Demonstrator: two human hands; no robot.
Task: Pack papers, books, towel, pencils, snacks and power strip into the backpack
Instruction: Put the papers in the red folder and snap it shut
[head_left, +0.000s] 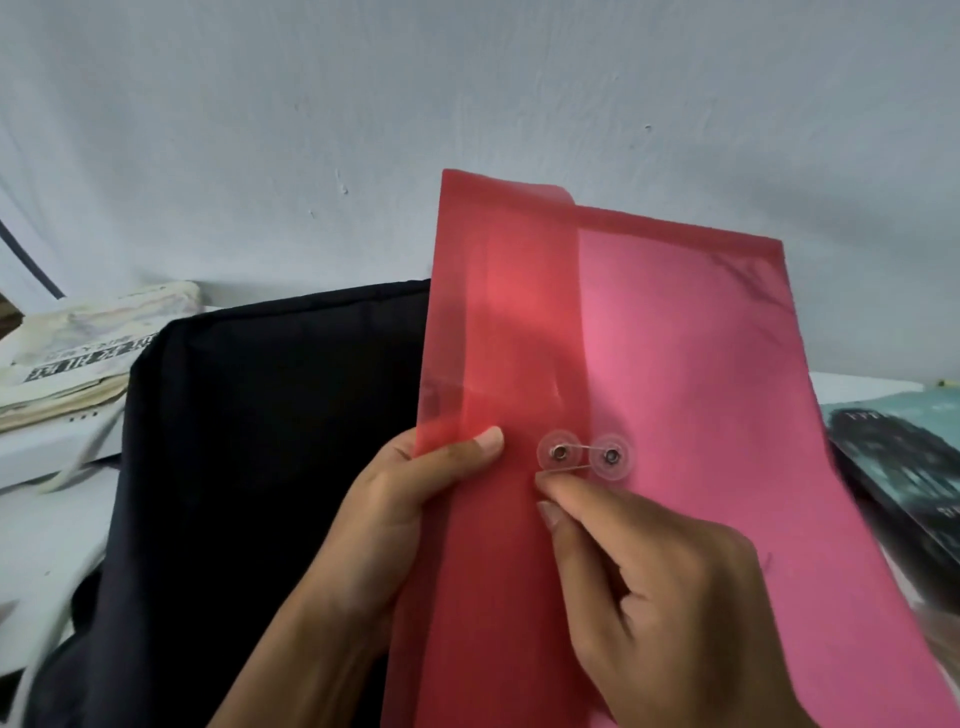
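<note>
**Securing the document envelope before packing**

The black backpack (249, 441) stands upright on the white table (41, 525), filling the left-centre of the view. No open compartment is visible from here.

The red translucent envelope (649, 364) is held up in front of the backpack, overlapping its right edge. A pink sheet shows through the plastic, so the papers appear to be inside. The flap is folded over the left portion of the envelope face.

A dark-covered book (904, 467) lies on the table to the right, partly hidden behind the envelope. A folded pale towel (93, 343) rests at far left, behind the backpack.

The left hand (410, 509) grips the envelope's left edge, thumb pressed flat on the flap and the other fingers behind, out of sight. The right hand (654, 597) has its thumb and forefinger pinched narrowly on the thin closure string (563, 470), just below the two clear button discs (584, 455). One strand runs between the discs.

Judged step: fastening the string closure. The envelope is not yet in the backpack.

Risks:
- The string is thin; a slack pinch could let it slip off a disc and unwind.
- An unsecured flap could open during insertion and release the papers.
- A one-edge grip leaves the flexible envelope free to bend against the backpack.
</note>
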